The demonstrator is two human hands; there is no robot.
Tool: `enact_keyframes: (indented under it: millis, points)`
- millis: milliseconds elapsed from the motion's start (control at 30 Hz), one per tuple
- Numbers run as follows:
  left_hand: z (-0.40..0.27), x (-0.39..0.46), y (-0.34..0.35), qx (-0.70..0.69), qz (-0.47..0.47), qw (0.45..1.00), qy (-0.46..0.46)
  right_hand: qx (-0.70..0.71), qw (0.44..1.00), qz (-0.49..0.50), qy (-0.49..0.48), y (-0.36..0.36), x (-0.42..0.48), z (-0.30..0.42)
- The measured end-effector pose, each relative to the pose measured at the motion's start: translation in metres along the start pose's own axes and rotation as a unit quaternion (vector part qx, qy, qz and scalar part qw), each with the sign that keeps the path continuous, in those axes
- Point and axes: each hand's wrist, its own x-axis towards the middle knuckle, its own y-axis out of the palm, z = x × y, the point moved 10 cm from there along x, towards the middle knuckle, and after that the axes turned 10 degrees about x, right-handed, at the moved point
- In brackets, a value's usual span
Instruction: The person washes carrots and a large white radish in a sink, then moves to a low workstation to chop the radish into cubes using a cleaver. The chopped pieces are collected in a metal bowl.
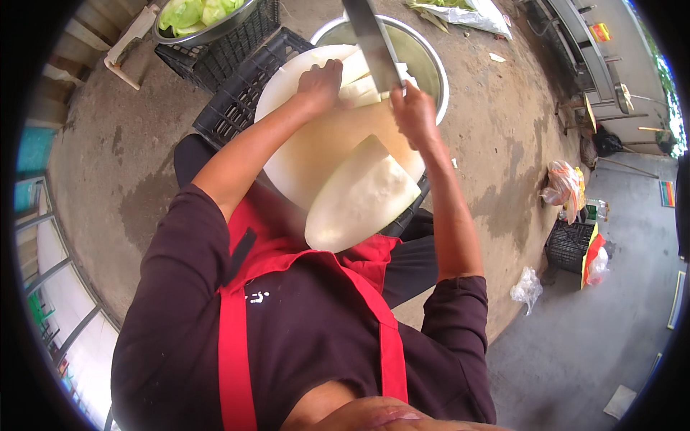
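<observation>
My right hand (415,116) grips the handle of a broad cleaver (374,46), its blade raised over the far right of a round white cutting board (285,167). Under and beside the blade lie pale cut pieces of winter melon (364,89). My left hand (321,83) rests at the left end of these pieces, fingers bent; whether it presses on them is hard to tell. A large hollowed section of winter melon (361,199) lies on the near part of the board, cut side up. Beyond the board stands a round metal basin (426,59), partly covered by it.
The board sits on a black plastic crate (226,108). At the upper left, a metal bowl (207,35) of green leaf vegetables (186,16) stands on another black crate (237,54). A white plastic bag (474,21) lies beyond the basin. Bags and a crate (570,247) stand at right.
</observation>
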Motion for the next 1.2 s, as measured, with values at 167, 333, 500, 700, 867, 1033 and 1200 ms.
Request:
enact_keyframes:
  millis: [167,333,500,700,867,1033,1200]
  points:
    - [0.011,0.0,0.01,0.003,0.011,1.0,-0.019,-0.004,0.992,0.088,0.088,0.005,-0.008,0.01]
    - [0.012,0.0,0.01,-0.009,0.011,0.999,-0.032,0.005,0.999,0.0,-0.035,-0.021,-0.008,0.043]
    - [0.007,-0.005,0.009,-0.003,-0.014,1.0,-0.001,-0.019,0.994,0.075,0.078,0.017,-0.021,0.007]
    - [0.019,-0.002,0.015,-0.011,-0.017,0.999,-0.03,0.026,0.999,0.037,0.029,-0.015,-0.023,0.039]
    - [0.014,-0.003,0.013,-0.016,-0.017,1.0,-0.017,0.001,0.996,0.075,0.039,0.03,-0.013,-0.003]
    - [0.017,-0.01,0.011,-0.024,-0.036,0.999,-0.007,0.038,0.989,0.089,0.112,0.009,-0.022,0.003]
    - [0.007,0.003,0.014,-0.027,-0.057,0.998,0.02,0.044,0.994,0.074,0.07,-0.008,0.005,-0.014]
